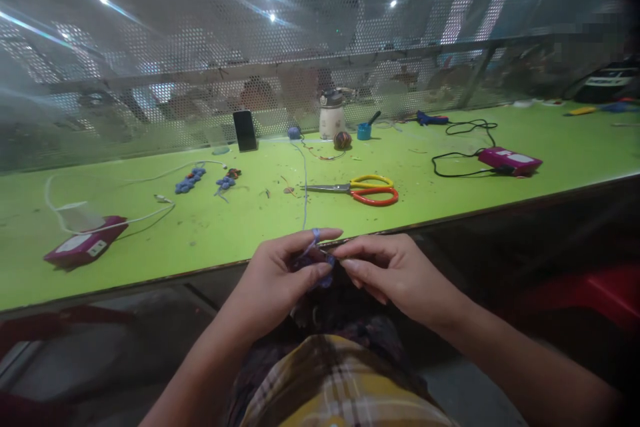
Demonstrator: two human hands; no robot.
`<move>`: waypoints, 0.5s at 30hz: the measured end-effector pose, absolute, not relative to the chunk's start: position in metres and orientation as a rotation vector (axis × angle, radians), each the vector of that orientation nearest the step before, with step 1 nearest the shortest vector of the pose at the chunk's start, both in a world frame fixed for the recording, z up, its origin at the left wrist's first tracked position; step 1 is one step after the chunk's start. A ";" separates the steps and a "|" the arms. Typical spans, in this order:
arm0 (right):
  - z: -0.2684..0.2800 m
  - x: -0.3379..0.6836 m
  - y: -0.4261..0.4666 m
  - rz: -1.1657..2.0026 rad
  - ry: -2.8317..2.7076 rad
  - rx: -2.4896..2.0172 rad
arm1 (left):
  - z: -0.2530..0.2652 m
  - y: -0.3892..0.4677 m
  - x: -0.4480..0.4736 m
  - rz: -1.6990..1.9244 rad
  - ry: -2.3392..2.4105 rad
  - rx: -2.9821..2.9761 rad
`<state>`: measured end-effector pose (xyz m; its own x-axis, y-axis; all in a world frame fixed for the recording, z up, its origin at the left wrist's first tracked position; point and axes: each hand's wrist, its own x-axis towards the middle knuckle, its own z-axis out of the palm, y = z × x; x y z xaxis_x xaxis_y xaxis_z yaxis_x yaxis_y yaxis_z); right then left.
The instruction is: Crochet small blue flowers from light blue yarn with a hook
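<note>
Just off the table's front edge, my left hand pinches a small blue-purple crochet piece between thumb and fingers. Yarn loops round its outstretched index finger and runs back over the table to a small blue yarn ball. Close against the piece, my right hand is closed in a pinch on a thin crochet hook, mostly hidden by the fingers. The hook's tip meets the yarn by the left index finger.
On the green table lie scissors, blue crocheted pieces and two purple power boxes with cords. A phone, a bottle, a dark yarn ball and a blue cup stand near the mesh screen.
</note>
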<state>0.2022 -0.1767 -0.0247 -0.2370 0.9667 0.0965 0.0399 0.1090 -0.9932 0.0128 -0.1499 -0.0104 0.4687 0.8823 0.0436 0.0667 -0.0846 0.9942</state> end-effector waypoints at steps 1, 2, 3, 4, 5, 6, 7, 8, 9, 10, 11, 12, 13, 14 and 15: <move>-0.026 0.201 -0.175 1.308 -1.447 -1.060 | -0.012 -0.150 0.013 0.861 0.892 1.612; -0.028 0.199 -0.174 1.341 -1.416 -1.066 | -0.014 -0.150 0.014 0.890 0.926 1.741; -0.030 0.196 -0.172 1.371 -1.370 -1.062 | -0.017 -0.150 0.015 0.932 0.966 1.875; -0.032 0.193 -0.171 1.398 -1.308 -1.047 | -0.019 -0.150 0.017 0.996 1.005 1.987; -0.035 0.189 -0.171 1.420 -1.227 -1.016 | -0.021 -0.150 0.018 1.068 1.034 2.040; -0.037 0.185 -0.171 1.428 -1.135 -0.972 | -0.023 -0.151 0.020 1.144 1.040 2.012; -0.040 0.181 -0.171 1.448 -1.054 -0.921 | -0.024 -0.151 0.021 1.203 1.023 1.905; -0.042 0.177 -0.172 1.456 -0.981 -0.873 | -0.025 -0.152 0.022 1.229 0.984 1.746; -0.045 0.174 -0.174 1.449 -0.938 -0.827 | -0.024 -0.152 0.023 1.221 0.931 1.566; -0.047 0.172 -0.176 1.431 -0.927 -0.796 | -0.023 -0.153 0.023 1.189 0.875 1.394; -0.048 0.171 -0.178 1.398 -0.945 -0.781 | -0.021 -0.154 0.023 1.148 0.822 1.249; -0.048 0.172 -0.180 1.355 -0.993 -0.782 | -0.019 -0.154 0.023 1.110 0.778 1.144; -0.048 0.174 -0.182 1.300 -1.060 -0.799 | -0.017 -0.155 0.022 1.077 0.745 1.072; -0.047 0.177 -0.183 1.232 -1.137 -0.823 | -0.014 -0.155 0.020 1.053 0.718 1.027; -0.046 0.180 -0.185 1.155 -1.219 -0.850 | -0.012 -0.156 0.019 1.035 0.699 1.003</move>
<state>0.1803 -0.1847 -0.0457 -0.0398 0.9664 0.2539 -0.2022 0.2411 -0.9492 0.0192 -0.1558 -0.0116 0.3736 0.9274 -0.0192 -0.3639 0.1656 0.9166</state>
